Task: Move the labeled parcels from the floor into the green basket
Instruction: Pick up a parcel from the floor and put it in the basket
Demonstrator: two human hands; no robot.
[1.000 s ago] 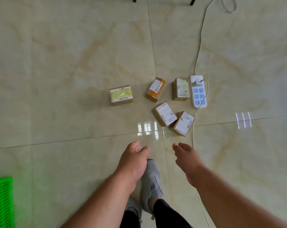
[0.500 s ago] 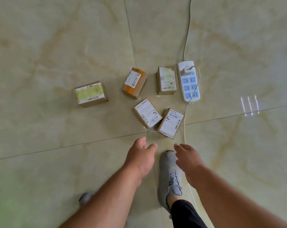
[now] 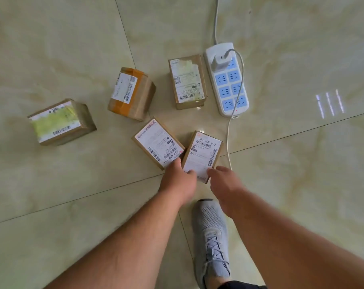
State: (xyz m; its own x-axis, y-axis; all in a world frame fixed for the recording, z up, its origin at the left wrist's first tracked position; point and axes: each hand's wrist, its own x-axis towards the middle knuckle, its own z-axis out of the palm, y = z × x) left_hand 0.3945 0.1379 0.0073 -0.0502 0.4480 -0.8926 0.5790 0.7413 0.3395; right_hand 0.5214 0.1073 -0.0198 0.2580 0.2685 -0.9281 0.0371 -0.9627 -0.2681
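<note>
Several brown cardboard parcels with white labels lie on the tiled floor. Nearest are the parcel marked 900 A09 072 [image 3: 204,153] and, touching its left side, the parcel marked 922 [image 3: 158,142]. My left hand [image 3: 178,180] reaches down between these two, its thumb over the first parcel's near label edge and its fingertip at the second's near corner. My right hand [image 3: 224,184] hovers at the near right corner of the 900 A09 072 parcel, fingers relaxed. Neither hand grips anything. Farther off lie an orange-taped parcel [image 3: 133,92], a tall-label parcel [image 3: 187,81] and a green-stained parcel [image 3: 60,122]. The green basket is out of view.
A white power strip [image 3: 229,84] with blue sockets and a plugged-in charger lies right of the parcels. Its thin white cable [image 3: 229,140] runs down past the nearest parcel's right side. My grey shoe [image 3: 212,236] stands on the floor below my hands.
The view has closed in on the parcels. Both hands moved forward and down from open floor to the near edges of the two closest parcels. The green basket left the view a second ago.
</note>
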